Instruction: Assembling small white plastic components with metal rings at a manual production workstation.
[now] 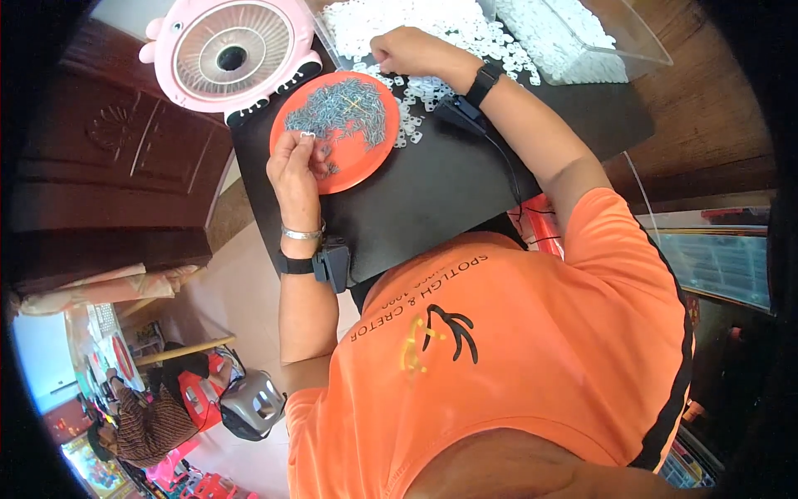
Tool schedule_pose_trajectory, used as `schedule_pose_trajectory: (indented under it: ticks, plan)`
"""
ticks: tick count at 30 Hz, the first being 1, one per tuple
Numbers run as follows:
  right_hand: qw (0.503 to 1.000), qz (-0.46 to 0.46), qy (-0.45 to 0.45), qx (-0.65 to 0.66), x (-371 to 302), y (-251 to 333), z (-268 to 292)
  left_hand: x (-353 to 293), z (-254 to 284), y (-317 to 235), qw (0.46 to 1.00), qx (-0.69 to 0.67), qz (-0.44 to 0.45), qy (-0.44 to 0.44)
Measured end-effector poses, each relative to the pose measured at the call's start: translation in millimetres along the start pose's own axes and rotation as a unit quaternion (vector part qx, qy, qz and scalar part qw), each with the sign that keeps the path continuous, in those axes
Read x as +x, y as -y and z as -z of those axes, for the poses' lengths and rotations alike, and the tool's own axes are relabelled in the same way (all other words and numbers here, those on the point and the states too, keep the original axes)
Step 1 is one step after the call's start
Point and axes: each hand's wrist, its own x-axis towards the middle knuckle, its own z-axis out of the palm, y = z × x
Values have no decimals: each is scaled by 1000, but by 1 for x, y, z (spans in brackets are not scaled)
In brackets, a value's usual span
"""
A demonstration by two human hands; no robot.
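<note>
A round orange plate (pixel 366 166) on the black table holds a heap of small grey metal nails (pixel 337 108). Over its left rim is my left hand (pixel 293 170), with thumb and fingers closed on a small white plastic clip (pixel 307 135). A few nails lie on the plate beside these fingers. My right hand (pixel 411 51) rests at the near edge of a pile of white plastic clips (pixel 407 17), its fingers curled downward. Whatever those fingertips hold is too small or hidden to make out.
A pink animal-shaped fan (pixel 162 62) stands beyond the plate on the left. A clear plastic bin (pixel 644 41) full of white pieces sits at the far right. Loose clips lie on the black table (pixel 399 208). Another person (pixel 154 424) sits at the lower left.
</note>
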Motion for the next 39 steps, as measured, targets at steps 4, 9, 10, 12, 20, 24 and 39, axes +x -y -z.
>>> schedule_pose_trajectory:
  ticks: [4, 9, 10, 12, 20, 24, 39]
  plan:
    - [914, -42, 80, 395, 9, 6, 7, -1, 3, 2, 1000, 5, -4, -7]
    - [821, -21, 135, 554, -2, 49, 20, -1, 3, 1, 1000, -10, 6, -5]
    - [821, -19, 136, 555, -3, 53, 20, 0, 2, 0, 1000, -9, 5, -7]
    - [782, -16, 160, 603, -4, 62, 18, -2, 1, -2, 1000, -25, 7, -8]
    - [773, -17, 155, 615, -11, 87, 15, -2, 0, 2, 1000, -25, -4, -7]
    - [812, 21, 120, 571, -13, 96, 12, -1, 1, 2, 998, -68, 4, -2]
    - [851, 38, 154, 500, -19, 106, 1, 1, 1, 6, 992, -120, -26, 22]
